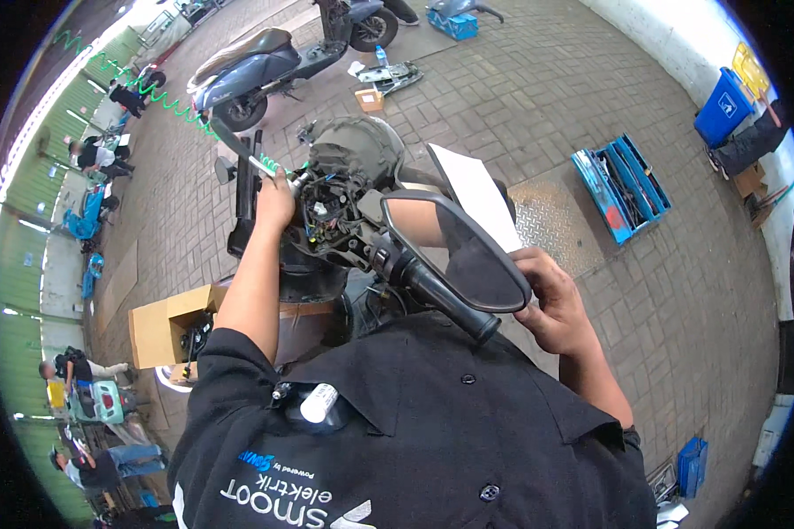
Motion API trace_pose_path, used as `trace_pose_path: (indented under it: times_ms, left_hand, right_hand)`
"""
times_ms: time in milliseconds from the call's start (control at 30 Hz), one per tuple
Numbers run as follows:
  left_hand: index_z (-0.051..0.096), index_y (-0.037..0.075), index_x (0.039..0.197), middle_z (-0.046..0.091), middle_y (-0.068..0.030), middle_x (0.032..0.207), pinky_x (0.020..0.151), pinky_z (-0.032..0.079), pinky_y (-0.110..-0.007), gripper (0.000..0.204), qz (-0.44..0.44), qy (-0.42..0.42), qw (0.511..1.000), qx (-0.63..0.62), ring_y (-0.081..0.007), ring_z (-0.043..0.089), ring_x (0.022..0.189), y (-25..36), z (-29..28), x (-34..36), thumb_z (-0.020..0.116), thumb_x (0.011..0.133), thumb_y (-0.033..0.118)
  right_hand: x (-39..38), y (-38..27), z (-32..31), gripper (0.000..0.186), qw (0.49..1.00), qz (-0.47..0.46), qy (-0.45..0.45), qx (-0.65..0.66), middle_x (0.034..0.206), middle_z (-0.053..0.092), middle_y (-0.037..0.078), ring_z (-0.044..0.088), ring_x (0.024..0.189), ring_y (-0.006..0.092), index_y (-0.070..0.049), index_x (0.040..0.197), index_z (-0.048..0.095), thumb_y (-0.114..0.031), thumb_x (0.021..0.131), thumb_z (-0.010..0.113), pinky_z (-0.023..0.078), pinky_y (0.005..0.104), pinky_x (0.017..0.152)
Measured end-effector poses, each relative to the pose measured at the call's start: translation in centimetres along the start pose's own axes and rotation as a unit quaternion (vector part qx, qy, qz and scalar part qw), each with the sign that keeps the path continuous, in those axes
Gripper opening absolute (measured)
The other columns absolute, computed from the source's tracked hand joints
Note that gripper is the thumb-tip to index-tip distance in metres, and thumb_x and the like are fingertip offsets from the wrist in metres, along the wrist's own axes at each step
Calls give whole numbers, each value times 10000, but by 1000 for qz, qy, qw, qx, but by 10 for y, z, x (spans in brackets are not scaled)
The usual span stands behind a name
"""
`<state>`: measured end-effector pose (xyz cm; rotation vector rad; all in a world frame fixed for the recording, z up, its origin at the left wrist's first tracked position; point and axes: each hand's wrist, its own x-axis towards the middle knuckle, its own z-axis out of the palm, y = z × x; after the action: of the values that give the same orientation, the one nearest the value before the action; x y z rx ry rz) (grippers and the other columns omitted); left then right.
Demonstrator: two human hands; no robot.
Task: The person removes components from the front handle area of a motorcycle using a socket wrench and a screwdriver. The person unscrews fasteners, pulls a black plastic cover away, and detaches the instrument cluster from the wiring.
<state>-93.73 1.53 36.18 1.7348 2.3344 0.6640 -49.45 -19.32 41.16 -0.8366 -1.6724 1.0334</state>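
Note:
A partly stripped scooter front with bare wiring (326, 210) stands before me. My left hand (276, 203) is closed by the inner end of the left handlebar grip (231, 141); what its fingers hold is hidden. A short silvery part (300, 182) shows just right of these fingers. My right hand (547, 300), fingers curled, grips the near corner of a flat white panel (476, 196). Its thumb lies close to the rim of the right mirror (459, 251), which covers part of the panel. Below this mirror runs the black right handlebar grip (450, 304).
A green coiled hose (163, 104) stretches from upper left to the handlebar. A blue toolbox (622, 189) with tools lies right. Another scooter (256, 70) stands ahead. An open cardboard box (161, 326) sits left; several people are along the left wall. A blue bin (723, 108) stands far right.

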Motion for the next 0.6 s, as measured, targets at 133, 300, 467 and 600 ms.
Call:
trace_pose_path:
  times_ms: [133, 300, 467, 600]
  left_hand:
    - [382, -134, 1336, 549, -424, 1166, 971, 420, -524, 656, 36, -9, 998, -43, -526, 541, 1132, 24, -4, -14, 377, 1010, 435]
    - [496, -13, 1174, 642, -307, 1034, 836, 479, -538, 405, 180, 4, 983, 37, -486, 610, 1001, 23, -19, -33, 520, 973, 338]
    - [517, 53, 1055, 632, -187, 864, 690, 509, -517, 337, 276, 103, 948, 117, -400, 646, 780, 9, -10, -33, 592, 938, 360]
    - [457, -47, 1231, 648, -340, 975, 803, 486, -575, 513, 94, 37, 995, -6, -510, 624, 930, 35, -14, -32, 455, 987, 405]
  right_hand:
    - [-1, 2, -7, 424, 1000, -12, -1, -8, 1148, 614, 143, 634, 1001, 237, -19, 1129, 633, -348, 868, 694, 516, 352, 848]
    - [1, -1, -9, 435, 1000, -4, -19, -10, 1156, 609, 156, 623, 1037, 250, -5, 1121, 633, -346, 858, 693, 511, 358, 866]
    - [3, -9, -6, 431, 999, 5, -19, -32, 1152, 602, 159, 608, 1049, 259, -1, 1107, 622, -341, 853, 696, 504, 359, 867]
    - [-4, 0, -5, 422, 999, 23, 4, 28, 1147, 589, 153, 584, 1042, 245, 10, 1102, 604, -308, 846, 709, 469, 344, 873]
